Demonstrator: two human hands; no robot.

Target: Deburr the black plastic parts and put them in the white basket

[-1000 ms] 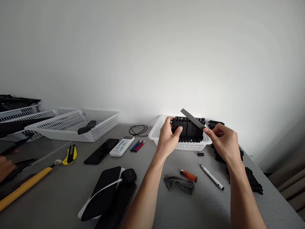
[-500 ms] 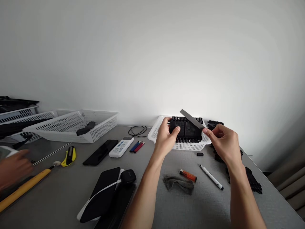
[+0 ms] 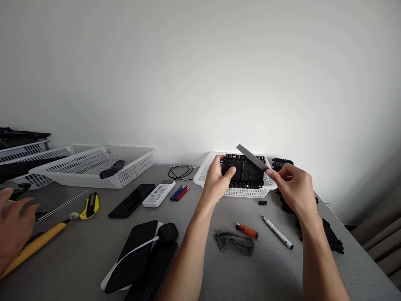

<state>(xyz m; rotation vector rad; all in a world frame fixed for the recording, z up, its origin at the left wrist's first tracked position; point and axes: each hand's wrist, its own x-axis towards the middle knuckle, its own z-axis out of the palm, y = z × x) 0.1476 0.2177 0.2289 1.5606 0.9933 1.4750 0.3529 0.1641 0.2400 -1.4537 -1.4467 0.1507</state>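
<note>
My left hand (image 3: 217, 179) grips a black plastic part (image 3: 246, 172) by its left end, the thumb pressed on its flat face. Toothed, knuckled edges run along the part's top and bottom. Between the thumb and fingers of my right hand (image 3: 290, 182) is a flat grey metal strip (image 3: 250, 154), which slants up to the left across the part's upper right corner. Whether the strip touches the part I cannot tell. Behind and below the part stands a small white basket (image 3: 247, 192), on the grey table (image 3: 225, 271).
More black toothed parts (image 3: 333, 236) lie at the right. Nearer are a marker (image 3: 277, 232), its cap (image 3: 262, 202), an orange lighter (image 3: 247, 230) and a grey cloth (image 3: 234, 241). Leftward are phones (image 3: 133, 200), a yellow cutter (image 3: 90, 206), a large basket (image 3: 131, 169) and another person's hand (image 3: 17, 228).
The black part has tilted slightly in my left hand; the strip keeps nearly the same place. At the far left the other person's hand has shifted, its fingers now spread.
</note>
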